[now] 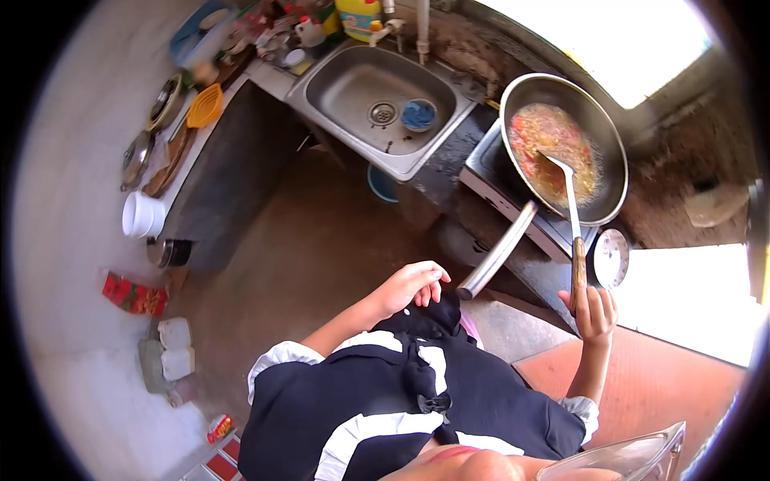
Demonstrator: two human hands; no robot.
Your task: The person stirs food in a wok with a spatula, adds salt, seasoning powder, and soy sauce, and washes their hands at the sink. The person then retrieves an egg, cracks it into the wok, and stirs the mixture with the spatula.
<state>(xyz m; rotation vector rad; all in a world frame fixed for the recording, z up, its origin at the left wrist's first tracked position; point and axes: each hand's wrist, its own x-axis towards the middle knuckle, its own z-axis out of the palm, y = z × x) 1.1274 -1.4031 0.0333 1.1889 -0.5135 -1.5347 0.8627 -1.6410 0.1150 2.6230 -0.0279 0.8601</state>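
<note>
Right fingers (594, 308) are gripping a wooden-handled spatula (572, 200); beyond them, a round pan (613, 164) is holding lumpy food (545, 132). Empty left fingers (425, 271) are curling loosely.

Right hand (593, 314) at your 4 o'clock, gripping the spatula (572, 200) by its wooden end. Blade's in the red-and-yellow food (555, 138) in the pan (614, 160), your 2 o'clock, sitting on the stove (486, 159). Pan handle (499, 250) points to 7. Left hand (413, 286): fingers loosely curled, handle tip nearby at its 3. Sink (341, 90) at your 12, orange basket (205, 107) at 10.
</note>
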